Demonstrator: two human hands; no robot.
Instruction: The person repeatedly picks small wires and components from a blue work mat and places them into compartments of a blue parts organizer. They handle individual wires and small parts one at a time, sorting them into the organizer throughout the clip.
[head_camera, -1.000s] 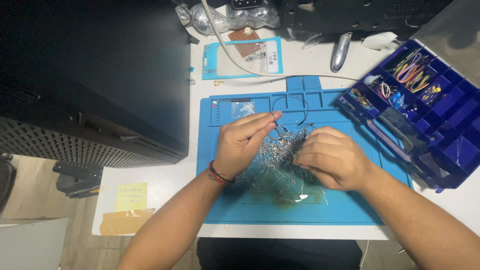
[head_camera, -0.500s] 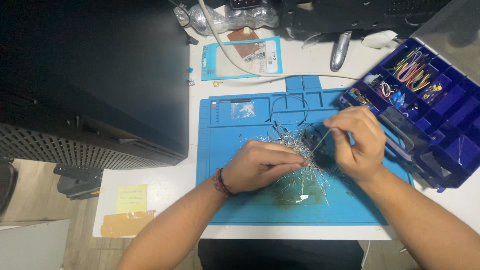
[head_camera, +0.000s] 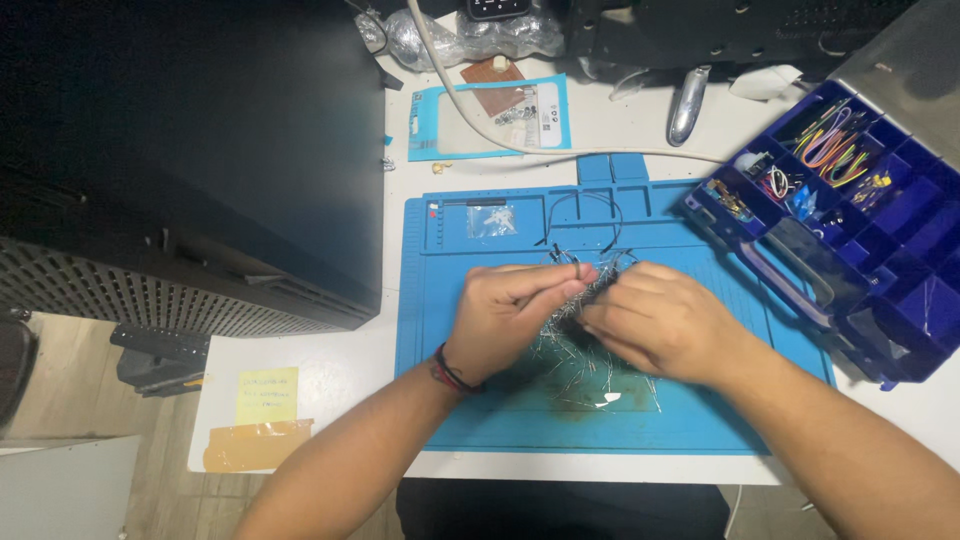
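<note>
Back together, both hands' fingers (head_camera: 560, 283) pinch the wire tangle (head_camera: 585, 345) between them.

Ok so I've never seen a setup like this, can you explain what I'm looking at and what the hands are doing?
There is no machine here, just one person's two bare hands, filmed by a camera worn on their head and looking straight down at a white desk.

In the middle lies a blue work mat. On it sits a tangled pile of thin metal wire pieces. The left hand and the right hand meet over that pile, fingers pinching some of the wires between them.

To the right is an open blue parts box with compartments holding coloured wires and small parts. A large black case fills the left, with a yellow sticky note below it.
</note>
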